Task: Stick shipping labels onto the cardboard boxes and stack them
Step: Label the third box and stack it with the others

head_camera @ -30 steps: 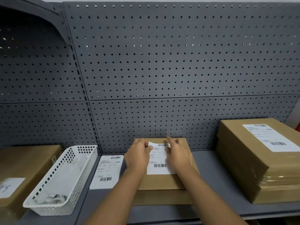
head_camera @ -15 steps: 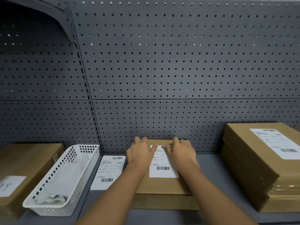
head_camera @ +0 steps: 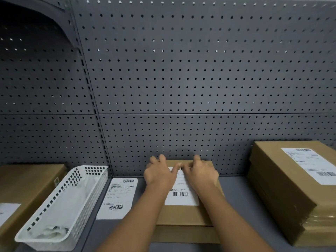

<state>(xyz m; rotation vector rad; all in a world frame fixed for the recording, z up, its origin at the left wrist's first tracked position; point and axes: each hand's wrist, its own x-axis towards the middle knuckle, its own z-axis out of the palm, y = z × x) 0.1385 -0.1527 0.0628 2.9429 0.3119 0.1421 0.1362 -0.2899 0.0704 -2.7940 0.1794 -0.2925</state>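
At the shelf's [head_camera: 236, 195] left edge sit a brown box [head_camera: 31, 186], a white basket [head_camera: 60, 206] and a loose label sheet [head_camera: 118, 197]. Mid-shelf, against the back panel, the left hand [head_camera: 160, 176] and right hand [head_camera: 201, 176] press flat-fingered on the label [head_camera: 181, 199] atop the cardboard box [head_camera: 181, 215]. The label's top edge, lifted a second ago, is now down. Bare shelf separates this box from the right-edge stack [head_camera: 283, 200].

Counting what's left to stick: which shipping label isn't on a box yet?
The label lying flat on the grey shelf, between the white basket and the middle box. Every other one sits on a cardboard box top.
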